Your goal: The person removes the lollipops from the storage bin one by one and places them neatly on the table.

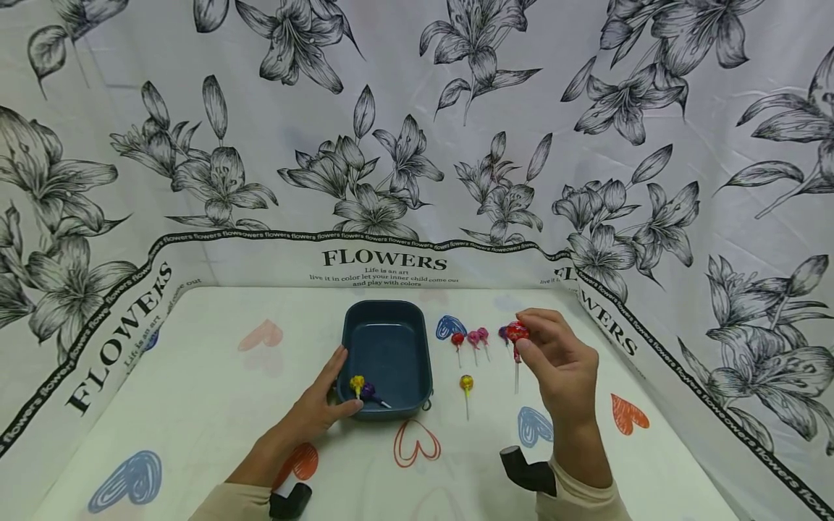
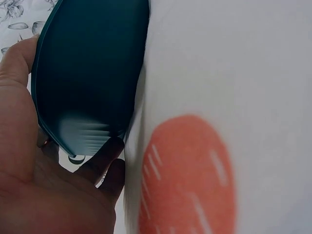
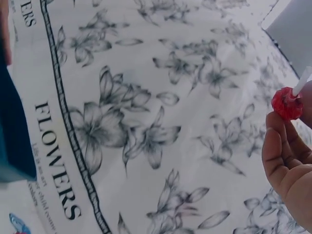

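Between finger and thumb, my right hand [image 1: 565, 369] pinches a wrapped red lollipop [image 1: 517, 332] to the right of the container. In the right wrist view, that lollipop [image 3: 286, 104] has its white stick turned up to the right. My left hand [image 1: 318, 399] holds the dark blue rectangular container [image 1: 391, 354] at its near left corner, thumb by the rim and fingers along the outer wall [image 2: 90, 87]. Inside that corner lie a yellow lollipop [image 1: 357, 383] and a purple lollipop [image 1: 369, 391].
Right of the container, a red lollipop [image 1: 457, 339] and two pink ones [image 1: 473, 338] lie in a row. A purple lollipop [image 1: 503, 333] is partly behind the held one. Nearer lies a yellow lollipop [image 1: 466, 383]. A flowered curtain [image 1: 391, 174] stands behind the heart-print tablecloth [image 1: 215, 405].
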`<state>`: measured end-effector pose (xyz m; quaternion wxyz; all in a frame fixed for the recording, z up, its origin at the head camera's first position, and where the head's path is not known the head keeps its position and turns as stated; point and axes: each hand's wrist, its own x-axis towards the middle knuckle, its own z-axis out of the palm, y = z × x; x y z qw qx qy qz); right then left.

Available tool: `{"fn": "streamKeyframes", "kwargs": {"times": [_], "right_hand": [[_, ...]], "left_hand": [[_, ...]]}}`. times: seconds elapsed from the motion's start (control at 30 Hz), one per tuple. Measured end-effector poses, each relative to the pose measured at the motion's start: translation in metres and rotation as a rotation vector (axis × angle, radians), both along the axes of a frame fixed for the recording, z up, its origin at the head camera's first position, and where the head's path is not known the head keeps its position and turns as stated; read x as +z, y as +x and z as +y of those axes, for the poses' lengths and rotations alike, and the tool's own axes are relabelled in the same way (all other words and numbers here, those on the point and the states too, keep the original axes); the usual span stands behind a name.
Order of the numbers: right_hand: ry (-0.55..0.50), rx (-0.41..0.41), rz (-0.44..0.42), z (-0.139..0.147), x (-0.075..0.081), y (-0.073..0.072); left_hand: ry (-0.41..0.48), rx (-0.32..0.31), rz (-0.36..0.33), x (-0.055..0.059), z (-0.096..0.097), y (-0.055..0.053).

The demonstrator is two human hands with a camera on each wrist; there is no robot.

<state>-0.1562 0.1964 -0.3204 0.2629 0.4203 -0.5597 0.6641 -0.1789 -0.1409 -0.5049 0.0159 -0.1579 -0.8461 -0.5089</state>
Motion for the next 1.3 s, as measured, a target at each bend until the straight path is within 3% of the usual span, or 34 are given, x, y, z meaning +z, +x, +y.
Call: {"fn": "streamKeyframes", "kwargs": {"times": [0.2, 0.5, 0.73, 0.83, 1.03, 1.3], "right_hand": [[0.023, -0.032, -0.072, 0.015, -0.024, -0.021], [0.169, -0.212, -0.348, 0.03, -0.081, -0.053], [0.315, -0.32, -0.478, 0.03, -0.114, -0.064], [0.36, -0.342, -0.525, 0.031, -0.127, -0.067], [0.395, -0.344, -0.621, 0.041, -0.167, -0.084], [0.394, -0.364, -0.667, 0.041, -0.182, -0.089]], "left_hand": [[-0.013, 0.0, -0.007, 0.001, 0.0, 0.0], [-0.005, 0.004, -0.024, 0.001, 0.001, 0.001], [-0.006, 0.009, -0.032, 0.006, 0.002, 0.004], [-0.011, 0.006, -0.026, 0.002, 0.001, 0.001], [-0.007, 0.003, -0.028, 0.001, 0.002, 0.001], [-0.023, 0.011, -0.028, 0.001, 0.001, 0.0]]}}
